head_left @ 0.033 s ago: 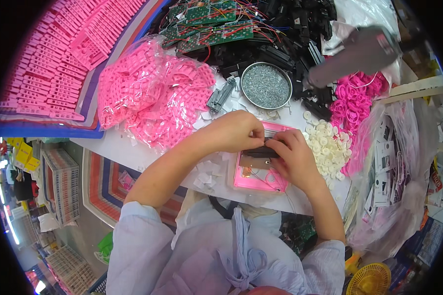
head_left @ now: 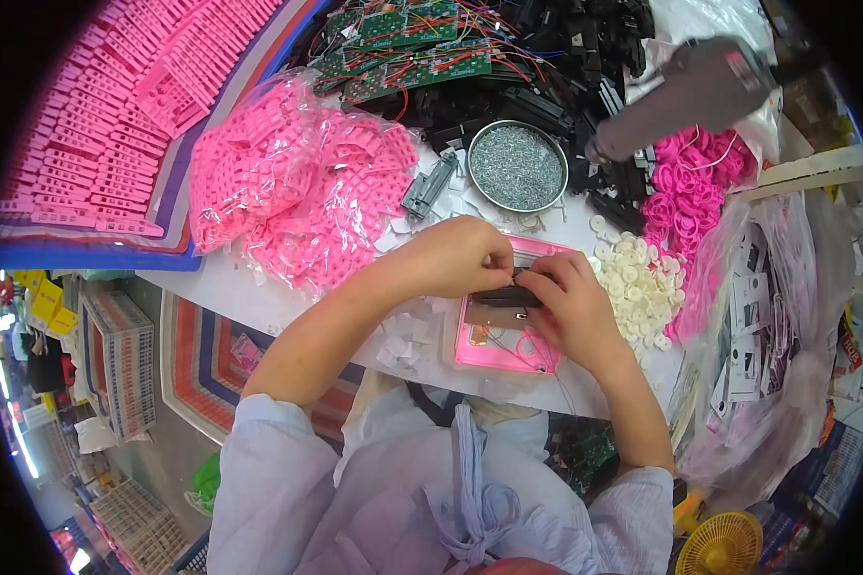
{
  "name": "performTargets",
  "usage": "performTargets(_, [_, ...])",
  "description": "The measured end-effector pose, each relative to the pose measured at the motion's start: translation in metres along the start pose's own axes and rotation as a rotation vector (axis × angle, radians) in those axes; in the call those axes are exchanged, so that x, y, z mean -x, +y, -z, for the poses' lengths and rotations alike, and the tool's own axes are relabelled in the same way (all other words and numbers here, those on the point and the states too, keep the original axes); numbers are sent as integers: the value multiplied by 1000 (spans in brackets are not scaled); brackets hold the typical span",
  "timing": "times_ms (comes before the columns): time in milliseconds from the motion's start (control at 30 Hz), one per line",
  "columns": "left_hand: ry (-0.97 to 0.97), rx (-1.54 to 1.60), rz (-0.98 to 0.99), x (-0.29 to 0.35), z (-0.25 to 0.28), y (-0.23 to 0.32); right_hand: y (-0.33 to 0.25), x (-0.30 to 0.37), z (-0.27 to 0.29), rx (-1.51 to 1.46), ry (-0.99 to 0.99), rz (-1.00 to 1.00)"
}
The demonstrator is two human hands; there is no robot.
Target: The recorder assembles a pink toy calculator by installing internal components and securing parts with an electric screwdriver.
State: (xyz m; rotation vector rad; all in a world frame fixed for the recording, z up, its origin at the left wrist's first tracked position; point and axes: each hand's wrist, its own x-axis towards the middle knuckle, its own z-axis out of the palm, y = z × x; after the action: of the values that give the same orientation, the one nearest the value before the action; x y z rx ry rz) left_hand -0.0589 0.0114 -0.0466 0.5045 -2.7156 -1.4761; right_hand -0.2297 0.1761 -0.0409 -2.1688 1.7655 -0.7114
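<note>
A pink plastic casing lies on the white table in front of me. Inside it are a black plastic part, a brown-grey flat piece and thin wires. My left hand is over the casing's upper left edge, its fingers curled in a pinch; what is between the fingertips is hidden. From the right, my right hand has its thumb and fingers closed against the right end of the black part. The fingertips of both hands are close together above it.
Beyond my hands stands a round metal bowl of small screws. Bagged pink parts lie left, white discs and magenta bands right. Green circuit boards and black parts are behind. A dark power-tool-like shape hangs upper right.
</note>
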Motion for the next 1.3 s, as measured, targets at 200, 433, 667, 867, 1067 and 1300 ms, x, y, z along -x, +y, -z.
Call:
performTargets(200, [51,24,14,4,-6,2,3,-2,4,-20,-13,39])
performTargets(433, [44,-61,62,4,-11,2,-3,-2,9,69,-93,31])
performTargets(667, [143,-121,-17,8,-16,5,0,-3,8,29,-93,53])
performTargets(867, [44,72,153,7,-9,6,-4,-4,9,15,-71,62])
performTargets(1067, [64,-11,116,2,-12,7,-9,-4,5,66,-45,79])
performTargets(1300, [61,-26,104,3,-17,8,-24,-1,-4,274,10,112])
